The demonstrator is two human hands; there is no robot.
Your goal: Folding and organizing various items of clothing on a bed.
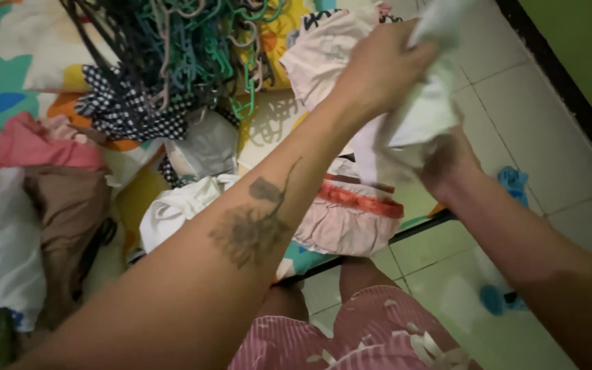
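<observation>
Both hands grip a white cloth held up above the bed edge: left hand clenched on its top, right hand closed around the lower part. Hanger pile behind.

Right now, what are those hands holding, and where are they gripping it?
A white cloth: the left hand grips its upper part, the right hand its lower bunched end.

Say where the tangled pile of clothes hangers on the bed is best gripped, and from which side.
Grip the pile of hangers at the bunched hooks near its lower right edge, coming from above. The wires are tangled together, so a grip round several hooks would probably lift the cluster; the polka-dot cloth crowds the lower left edge.
</observation>
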